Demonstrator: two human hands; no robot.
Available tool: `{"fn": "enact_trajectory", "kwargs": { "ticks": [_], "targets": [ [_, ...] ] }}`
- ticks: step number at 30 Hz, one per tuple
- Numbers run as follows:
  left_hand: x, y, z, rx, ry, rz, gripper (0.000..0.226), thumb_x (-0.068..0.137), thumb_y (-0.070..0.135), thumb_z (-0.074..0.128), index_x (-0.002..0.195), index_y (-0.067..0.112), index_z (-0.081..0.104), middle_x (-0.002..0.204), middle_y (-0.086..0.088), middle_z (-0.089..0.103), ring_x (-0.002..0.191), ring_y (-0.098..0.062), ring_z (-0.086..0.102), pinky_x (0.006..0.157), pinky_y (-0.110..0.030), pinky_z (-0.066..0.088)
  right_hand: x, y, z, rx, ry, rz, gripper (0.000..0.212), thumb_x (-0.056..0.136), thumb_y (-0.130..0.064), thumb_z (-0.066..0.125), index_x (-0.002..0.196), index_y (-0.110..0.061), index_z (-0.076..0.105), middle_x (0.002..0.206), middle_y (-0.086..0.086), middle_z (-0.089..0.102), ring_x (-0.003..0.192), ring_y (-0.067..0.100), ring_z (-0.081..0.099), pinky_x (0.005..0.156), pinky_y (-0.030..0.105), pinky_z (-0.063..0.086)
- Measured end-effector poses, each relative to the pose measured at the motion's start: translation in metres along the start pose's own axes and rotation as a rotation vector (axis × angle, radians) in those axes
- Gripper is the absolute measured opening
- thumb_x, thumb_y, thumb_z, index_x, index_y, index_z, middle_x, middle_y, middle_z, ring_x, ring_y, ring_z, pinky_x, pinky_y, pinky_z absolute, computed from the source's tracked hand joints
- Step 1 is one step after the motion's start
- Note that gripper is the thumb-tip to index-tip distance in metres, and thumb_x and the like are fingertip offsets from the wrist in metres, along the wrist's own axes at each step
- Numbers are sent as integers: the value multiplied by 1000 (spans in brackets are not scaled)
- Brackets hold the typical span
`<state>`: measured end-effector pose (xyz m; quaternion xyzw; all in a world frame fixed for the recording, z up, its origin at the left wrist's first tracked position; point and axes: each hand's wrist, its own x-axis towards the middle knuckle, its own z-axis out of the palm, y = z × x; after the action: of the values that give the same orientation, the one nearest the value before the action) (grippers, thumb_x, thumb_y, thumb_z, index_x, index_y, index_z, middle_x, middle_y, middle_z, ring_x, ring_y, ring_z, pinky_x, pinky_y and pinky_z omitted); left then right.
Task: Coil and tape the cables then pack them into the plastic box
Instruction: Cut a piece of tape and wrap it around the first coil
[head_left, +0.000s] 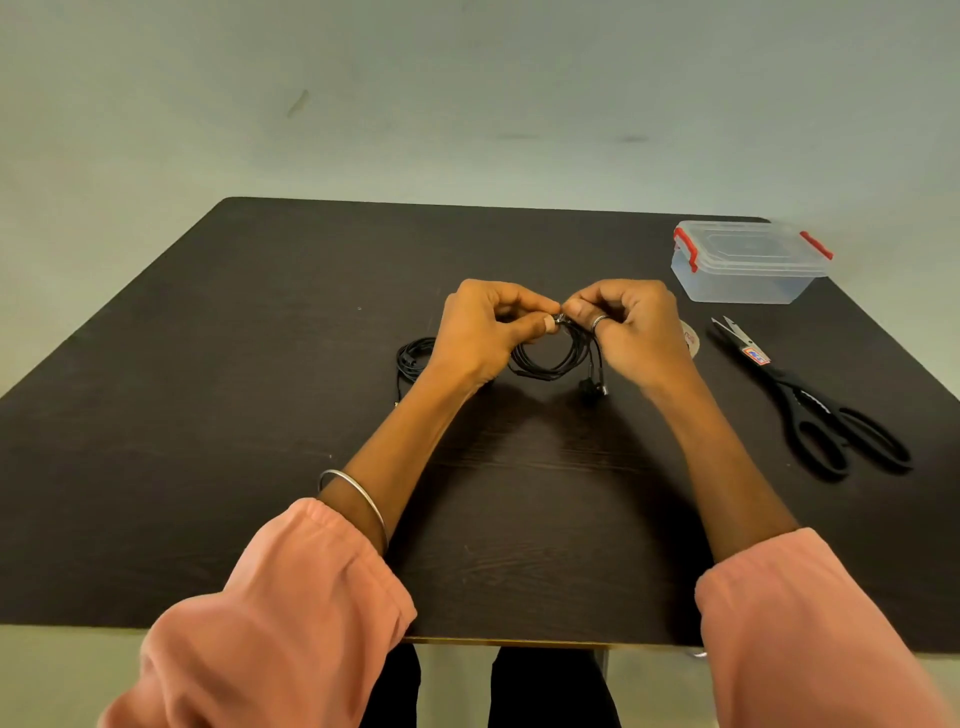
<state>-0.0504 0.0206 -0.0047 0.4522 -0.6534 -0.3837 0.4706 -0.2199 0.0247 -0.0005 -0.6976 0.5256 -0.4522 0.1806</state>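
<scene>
Both hands, the left hand and right hand, are pinching the top of the coiled cable, fingertips meeting there; the coil is hanging below the grip above the worktop, with the plastic box lying far right, nearer the right hand.

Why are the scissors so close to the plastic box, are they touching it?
Apart. The head view shows bare dark table between the scissors and the plastic box.
</scene>
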Motion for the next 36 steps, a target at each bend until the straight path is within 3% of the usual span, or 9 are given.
{"fn": "enact_trajectory", "kwargs": {
  "ticks": [5, 9, 13, 18, 20, 24, 29, 32, 36],
  "targets": [
    [-3, 1, 0, 130, -31, 74, 19, 78, 8, 76, 92, 21, 75, 82, 9, 73, 79, -1, 69, 79, -18, 55, 0, 0, -6, 164, -75, 145, 17, 84, -12, 71, 77, -27, 75, 73, -3, 73, 70, 10, 66, 67, 26, 53],
    [-7, 3, 3, 171, 1, 174, 25, 78, 7, 77, 102, 13, 73, 84, 3, 74, 80, 0, 69, 79, -14, 53, 1, 0, -9, 317, -96, 239, 10, 82, -10, 72, 80, -18, 77, 78, 12, 74, 76, 25, 65, 70, 34, 51],
    [-11, 5, 7, 173, 45, 250, 28, 79, 5, 76, 106, 9, 72, 84, 2, 73, 80, 1, 68, 80, -12, 52, 2, 1, -9, 438, -112, 347, 15, 85, -5, 67, 77, -12, 78, 78, 13, 74, 69, 16, 65, 64, 27, 49],
    [-12, 6, 11, 98, 78, 225, 24, 79, 6, 76, 102, 10, 73, 82, 1, 74, 78, -2, 70, 75, -13, 53, 5, 9, -5, 243, -20, 405, 14, 87, -11, 67, 100, -14, 71, 85, 6, 72, 70, 7, 66, 66, 22, 49],
    [-10, 4, 9, 45, 110, 180, 23, 79, 6, 76, 101, 11, 73, 81, 0, 75, 77, -5, 71, 75, -16, 54, 6, 10, -6, 183, 83, 365, 18, 90, -13, 64, 107, -15, 67, 84, 4, 72, 66, 1, 65, 61, 17, 46],
    [-5, 0, 6, -9, 176, 91, 21, 78, 9, 78, 98, 14, 72, 78, 4, 75, 76, -4, 71, 72, -15, 54, 3, -1, -14, 198, 334, 113, 13, 90, -16, 62, 100, -20, 70, 86, -2, 70, 75, 8, 65, 64, 22, 51],
    [-5, -2, 6, -10, 202, 59, 20, 78, 13, 79, 95, 13, 68, 75, 3, 75, 73, -8, 71, 71, -25, 57, -3, -11, -9, -157, 6, -214, 22, 81, -23, 75, 101, -14, 74, 95, 3, 64, 93, 19, 55, 78, 27, 41],
    [-4, -2, 5, 6, 188, 69, 20, 78, 13, 79, 93, 13, 66, 75, 2, 74, 73, -8, 71, 72, -27, 57, -2, -9, -6, -260, -53, -220, 20, 83, -19, 72, 102, -10, 74, 95, 6, 65, 97, 24, 52, 80, 30, 39],
    [-5, -2, 6, 102, 179, 163, 19, 78, 12, 78, 91, 14, 64, 74, 10, 70, 71, 2, 67, 67, -12, 52, -2, -8, -5, -262, -110, -141, 4, 87, -15, 68, 91, -15, 68, 88, -5, 58, 91, 17, 47, 77, 36, 39]
  ]
}}
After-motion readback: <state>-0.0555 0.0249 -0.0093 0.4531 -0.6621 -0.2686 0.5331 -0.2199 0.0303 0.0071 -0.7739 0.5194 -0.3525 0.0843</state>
